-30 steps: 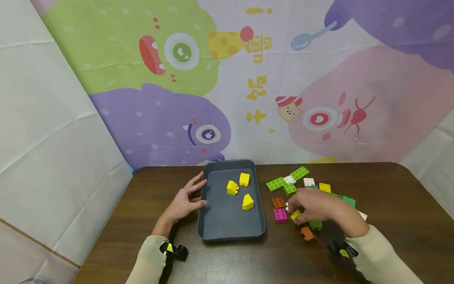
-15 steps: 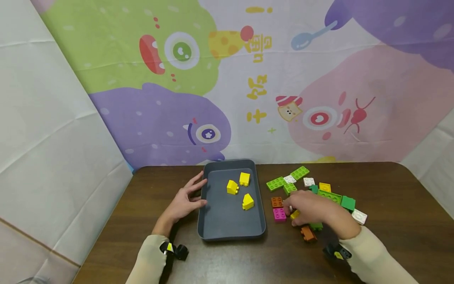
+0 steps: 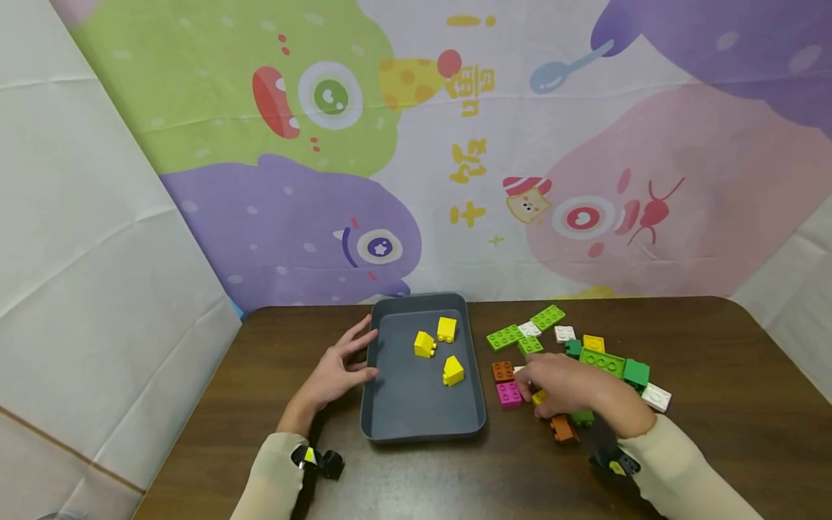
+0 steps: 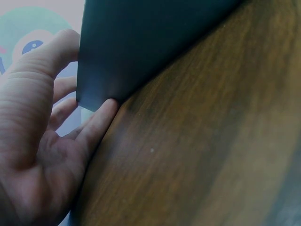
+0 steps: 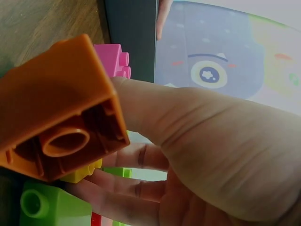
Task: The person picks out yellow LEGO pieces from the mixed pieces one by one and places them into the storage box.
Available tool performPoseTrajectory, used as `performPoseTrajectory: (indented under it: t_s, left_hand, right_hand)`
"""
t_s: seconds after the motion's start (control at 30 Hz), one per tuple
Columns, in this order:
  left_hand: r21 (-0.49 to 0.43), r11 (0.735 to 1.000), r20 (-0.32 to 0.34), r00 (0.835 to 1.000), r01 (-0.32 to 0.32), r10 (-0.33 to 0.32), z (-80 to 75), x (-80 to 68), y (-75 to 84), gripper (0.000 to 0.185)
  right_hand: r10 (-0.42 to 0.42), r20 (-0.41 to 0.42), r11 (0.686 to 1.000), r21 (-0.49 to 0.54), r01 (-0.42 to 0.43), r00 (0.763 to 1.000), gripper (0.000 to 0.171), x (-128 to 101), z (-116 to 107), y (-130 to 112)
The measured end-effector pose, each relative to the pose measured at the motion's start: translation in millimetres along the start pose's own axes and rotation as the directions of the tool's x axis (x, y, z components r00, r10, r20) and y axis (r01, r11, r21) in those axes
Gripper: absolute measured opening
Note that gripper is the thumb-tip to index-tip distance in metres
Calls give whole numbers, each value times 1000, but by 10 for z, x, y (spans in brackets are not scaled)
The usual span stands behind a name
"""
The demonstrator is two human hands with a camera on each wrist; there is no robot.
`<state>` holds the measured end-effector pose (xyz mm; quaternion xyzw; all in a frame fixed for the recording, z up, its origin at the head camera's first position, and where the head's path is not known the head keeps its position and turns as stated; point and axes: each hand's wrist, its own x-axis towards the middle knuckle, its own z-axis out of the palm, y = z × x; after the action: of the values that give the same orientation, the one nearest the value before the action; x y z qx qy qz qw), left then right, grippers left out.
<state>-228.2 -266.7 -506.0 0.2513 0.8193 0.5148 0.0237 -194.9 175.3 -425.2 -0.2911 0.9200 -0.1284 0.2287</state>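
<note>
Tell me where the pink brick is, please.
In the head view, the pink brick lies right of the tray, just below a brown brick, beside the right hand.

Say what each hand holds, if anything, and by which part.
The left hand only touches the side of the tray; the right hand is at a yellow block, but whether it grips it cannot be told.

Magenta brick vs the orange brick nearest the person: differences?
Pose: the magenta brick sits studs up; the near orange brick lies on its side, hollow underside showing in the right wrist view.
Place: the magenta brick is closer to the gray tray than the near orange brick.
Shared: both are studded toy bricks on the table.
</note>
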Motion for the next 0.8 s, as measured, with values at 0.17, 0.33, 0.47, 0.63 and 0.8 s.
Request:
performPoseTrajectory:
  t_s: [0.17,0.33,0.47,0.63,0.8]
  left_hand:
    - [-18,999,2,999,41,-41,9,2,40,77]
    - [-28,996,-2,997,82,-82,31,8,115,75]
    - [-37,995,-3,996,92,-92,27,5,113,75]
    - [-22,999,-4,999,48,-48,9,3,63,76]
    - [-25,999,-1,999,37,-37,7,-1,51,77]
  right_hand:
    - [-21,2,1000,-5,21,1000,30,-3,6,6]
    - [-33,-7,999,-17,33,999,32,-15,8,1]
    - [-36,-12,999,-21,36,999,32,-19,6,5]
    - [-40,-17,999,-21,39,999,32,-21,1,2]
    - [-33,-13,999,-19,33,999,31,-13,-1,-10]
